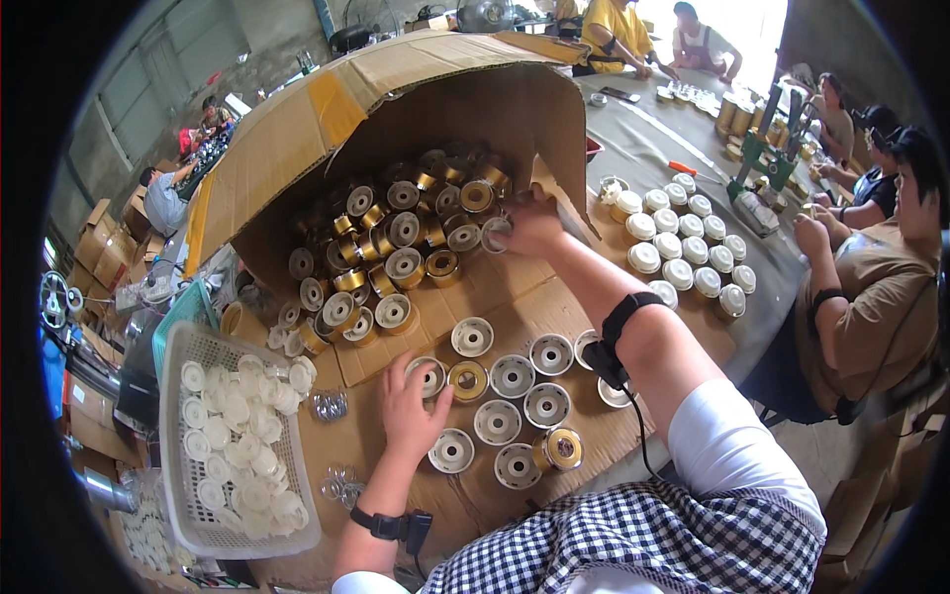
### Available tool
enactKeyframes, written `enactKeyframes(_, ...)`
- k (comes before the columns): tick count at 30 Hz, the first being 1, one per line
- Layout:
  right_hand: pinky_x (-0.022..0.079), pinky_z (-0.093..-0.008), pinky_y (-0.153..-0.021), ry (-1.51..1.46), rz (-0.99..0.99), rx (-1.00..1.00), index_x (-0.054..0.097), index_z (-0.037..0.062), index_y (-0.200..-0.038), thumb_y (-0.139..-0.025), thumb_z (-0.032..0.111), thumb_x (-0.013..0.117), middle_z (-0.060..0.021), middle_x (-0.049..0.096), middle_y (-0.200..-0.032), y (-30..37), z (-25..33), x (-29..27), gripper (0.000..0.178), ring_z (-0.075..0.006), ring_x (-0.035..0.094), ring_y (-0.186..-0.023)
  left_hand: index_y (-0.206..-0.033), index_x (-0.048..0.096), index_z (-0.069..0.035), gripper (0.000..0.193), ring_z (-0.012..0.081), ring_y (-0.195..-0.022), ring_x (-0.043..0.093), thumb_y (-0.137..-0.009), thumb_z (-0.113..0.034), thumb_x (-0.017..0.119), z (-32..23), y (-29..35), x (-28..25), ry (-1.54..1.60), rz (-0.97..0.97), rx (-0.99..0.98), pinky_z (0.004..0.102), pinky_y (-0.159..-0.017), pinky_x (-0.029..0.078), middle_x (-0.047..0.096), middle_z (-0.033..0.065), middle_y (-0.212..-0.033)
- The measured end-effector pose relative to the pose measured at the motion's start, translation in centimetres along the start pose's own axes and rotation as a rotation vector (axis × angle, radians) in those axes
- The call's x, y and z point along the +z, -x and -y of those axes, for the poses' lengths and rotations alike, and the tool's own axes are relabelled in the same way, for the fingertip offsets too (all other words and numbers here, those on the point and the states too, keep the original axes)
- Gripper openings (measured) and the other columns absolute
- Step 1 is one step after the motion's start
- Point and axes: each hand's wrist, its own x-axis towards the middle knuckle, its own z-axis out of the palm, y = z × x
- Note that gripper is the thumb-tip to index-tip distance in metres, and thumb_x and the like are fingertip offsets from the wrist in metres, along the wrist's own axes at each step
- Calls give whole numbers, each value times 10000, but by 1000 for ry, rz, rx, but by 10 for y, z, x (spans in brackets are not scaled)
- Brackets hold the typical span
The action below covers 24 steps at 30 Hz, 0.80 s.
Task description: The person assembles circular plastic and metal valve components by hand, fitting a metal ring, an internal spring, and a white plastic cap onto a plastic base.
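Observation:
My left hand (412, 411) has its thumb and fingers curled around a white round part (427, 378) with a raised rim, standing on the cardboard. Farther right, my right hand (535, 224) reaches into the big box, its fingers closed at the edge of a white-topped gold cylinder (496, 235) in the heap. That heap of gold cylinders (404, 232) with white ring ends lies jumbled in the box, some on their sides. Between my arms several white ring-topped parts (497, 422) stand in loose rows. Among them are a gold-faced part (468, 380) and a tilted gold cylinder (560, 449).
The large cardboard box (327, 109) lies open towards me. At left is a white plastic basket (176, 465) of translucent white caps. Metal rings (341, 485) lie beside it. At right stand rows of white-capped parts (678, 273), a screwdriver (681, 169), a green hand press (767, 158) and seated co-workers.

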Motion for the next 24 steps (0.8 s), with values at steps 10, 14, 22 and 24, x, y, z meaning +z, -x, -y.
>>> enactKeyframes(10, 513, -430, -1018, -319, 469, -91, 595, 179, -1386, -792, 343, 803, -141, 497, -1495, 39, -19, 18, 650, -311, 608, -1232, -1427, 567, -100, 694, 328, -1168, 507, -867, -471, 741, -38, -21, 19, -165, 398, 140, 461, -1054, 380, 591, 111, -1175)
enactKeyframes(14, 530, -448, -953, -326, 315, -315, 684, 183, -1255, -860, 370, 723, -135, 618, -1293, 92, 4, -10, 439, -363, 653, -1109, -1466, 523, -99, 726, 339, -1153, 558, -882, -477, 729, -35, -12, 11, -154, 458, 130, 458, -1062, 379, 632, 128, -1188)
enactKeyframes(22, 534, -449, -917, -244, -336, -26, 627, 88, -1294, -861, 459, 738, -215, 668, -1227, 24, -9, 22, 581, -375, 659, -1081, -1474, 507, -117, 722, 336, -1239, 534, -829, -286, 784, -22, -11, -22, 13, 620, 215, 470, -1099, 367, 629, 124, -1278)
enactKeyframes(24, 527, -448, -926, -348, -430, 160, 600, 53, -1310, -851, 467, 741, -240, 674, -1199, 4, -17, 37, 634, -376, 661, -1086, -1470, 516, -124, 731, 339, -1262, 523, -808, -250, 798, -21, -13, -23, 9, 681, 221, 471, -1115, 366, 616, 144, -1315)
